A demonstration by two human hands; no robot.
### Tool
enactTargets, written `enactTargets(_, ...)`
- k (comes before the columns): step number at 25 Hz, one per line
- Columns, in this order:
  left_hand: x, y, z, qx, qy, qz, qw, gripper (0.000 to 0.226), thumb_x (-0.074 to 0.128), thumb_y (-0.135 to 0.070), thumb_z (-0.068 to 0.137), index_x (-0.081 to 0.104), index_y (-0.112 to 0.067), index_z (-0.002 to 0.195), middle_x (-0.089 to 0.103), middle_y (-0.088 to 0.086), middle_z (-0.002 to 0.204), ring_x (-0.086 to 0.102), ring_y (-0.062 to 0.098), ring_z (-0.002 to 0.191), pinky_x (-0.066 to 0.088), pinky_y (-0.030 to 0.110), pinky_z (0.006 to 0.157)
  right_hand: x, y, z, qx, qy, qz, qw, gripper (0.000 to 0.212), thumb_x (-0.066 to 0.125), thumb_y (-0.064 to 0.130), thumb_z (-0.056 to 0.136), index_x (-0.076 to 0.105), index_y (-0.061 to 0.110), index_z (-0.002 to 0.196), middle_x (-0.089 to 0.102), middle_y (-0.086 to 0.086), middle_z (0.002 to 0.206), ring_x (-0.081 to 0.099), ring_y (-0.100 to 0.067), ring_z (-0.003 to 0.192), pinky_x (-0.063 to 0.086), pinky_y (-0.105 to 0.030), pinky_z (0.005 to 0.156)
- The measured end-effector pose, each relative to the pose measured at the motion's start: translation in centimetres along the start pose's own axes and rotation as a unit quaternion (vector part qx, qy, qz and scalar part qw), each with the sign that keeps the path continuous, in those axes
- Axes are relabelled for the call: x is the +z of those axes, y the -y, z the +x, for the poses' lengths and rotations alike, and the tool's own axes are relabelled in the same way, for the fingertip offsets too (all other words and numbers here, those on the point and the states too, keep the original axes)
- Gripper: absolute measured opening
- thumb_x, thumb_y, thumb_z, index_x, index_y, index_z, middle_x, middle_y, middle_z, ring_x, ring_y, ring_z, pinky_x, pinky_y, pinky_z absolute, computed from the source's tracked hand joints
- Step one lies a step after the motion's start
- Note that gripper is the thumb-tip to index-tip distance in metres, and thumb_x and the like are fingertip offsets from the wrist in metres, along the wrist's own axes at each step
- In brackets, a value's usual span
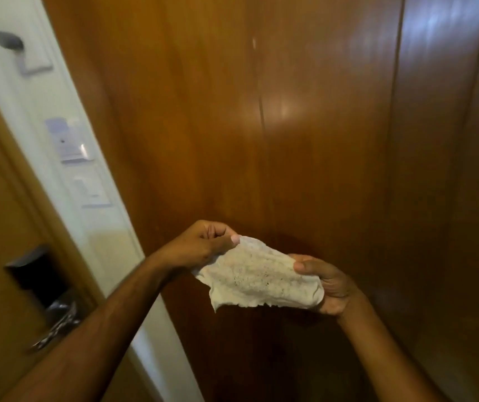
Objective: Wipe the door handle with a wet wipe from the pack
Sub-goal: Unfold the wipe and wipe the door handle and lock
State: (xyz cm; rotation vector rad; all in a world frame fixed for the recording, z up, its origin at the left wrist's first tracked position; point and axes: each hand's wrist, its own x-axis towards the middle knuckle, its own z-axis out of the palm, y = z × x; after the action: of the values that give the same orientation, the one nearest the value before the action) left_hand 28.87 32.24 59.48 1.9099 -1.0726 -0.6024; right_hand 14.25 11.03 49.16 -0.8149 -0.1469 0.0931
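A white wet wipe [258,278] is stretched out between both hands in front of brown wooden panels, and it shows small dark specks. My left hand [203,246] pinches its upper left corner between thumb and finger. My right hand [324,284] grips its right edge. The door handle [55,323], a shiny metal lever under a black lock plate [36,274], sits on the wooden door at the lower left, partly hidden behind my left forearm. The pack of wipes is not in view.
A white wall strip [67,134] between door and wood panels carries a card holder [70,143], light switches [90,188] and a dark fitting [9,42] near the top. Glossy wooden panels [319,126] fill the middle and right.
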Motion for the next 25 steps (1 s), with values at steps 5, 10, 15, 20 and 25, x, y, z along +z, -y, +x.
enactTargets(5, -4.2, 6.9, -5.8, -0.120, -0.192, 0.118, 0.967, 0.028, 0.054, -0.024, 0.101, 0.069, -0.003, 0.089, 0.069, 0.011, 0.070, 0.061, 0.018, 0.053, 0.046, 0.028, 0.048, 1.8, -4.3, 7.1, 0.028, -0.086, 0.099, 0.991, 0.058, 0.059, 0.024, 0.069, 0.059, -0.006, 0.119, 0.063, -0.027, 0.122, 0.059, -0.041, 0.115, 0.049, -0.048, 0.092)
enactTargets(10, -12.4, 14.4, -15.7, -0.104, -0.400, 0.552, 0.724, 0.012, 0.063, -0.012, 0.090, 0.059, -0.005, 0.081, 0.061, 0.011, 0.072, 0.059, 0.032, 0.063, 0.047, 0.038, 0.051, 5.7, -12.3, 15.1, 0.102, -0.208, 0.102, 0.967, 0.046, 0.052, 0.035, 0.093, 0.054, 0.003, 0.125, 0.062, -0.026, 0.122, 0.060, -0.038, 0.110, 0.051, -0.051, 0.083)
enactTargets(15, -20.3, 22.1, -23.0, -0.152, -0.404, 0.739, 0.517, 0.055, 0.038, -0.022, 0.103, 0.031, 0.008, 0.148, 0.027, 0.032, 0.157, 0.014, 0.044, 0.150, 0.003, 0.061, 0.119, 11.1, -22.4, 23.5, 0.053, -0.193, 0.172, 0.965, 0.046, 0.049, 0.030, 0.095, 0.049, 0.003, 0.133, 0.058, -0.023, 0.130, 0.059, -0.038, 0.113, 0.052, -0.050, 0.083)
enactTargets(20, -21.9, 27.5, -23.9, -0.206, -0.408, 0.782, 0.424, 0.065, 0.035, -0.035, 0.104, 0.022, 0.006, 0.153, 0.017, 0.029, 0.160, 0.009, 0.042, 0.149, 0.010, 0.066, 0.114, 16.6, -32.5, 29.7, 0.052, -0.161, 0.131, 0.977, 0.033, 0.054, -0.002, 0.089, 0.061, 0.006, 0.120, 0.067, -0.019, 0.118, 0.068, -0.036, 0.102, 0.058, -0.045, 0.079)
enactTargets(25, -22.7, 29.3, -23.7, -0.191, -0.404, 0.807, 0.385, 0.066, 0.026, -0.039, 0.105, 0.022, 0.005, 0.154, 0.012, 0.029, 0.161, 0.013, 0.042, 0.150, 0.014, 0.066, 0.114, 19.5, -36.5, 34.7, -0.012, -0.358, 0.015, 0.934, 0.027, 0.067, -0.006, 0.079, 0.070, 0.020, 0.086, 0.073, -0.006, 0.094, 0.072, -0.023, 0.082, 0.059, -0.029, 0.058)
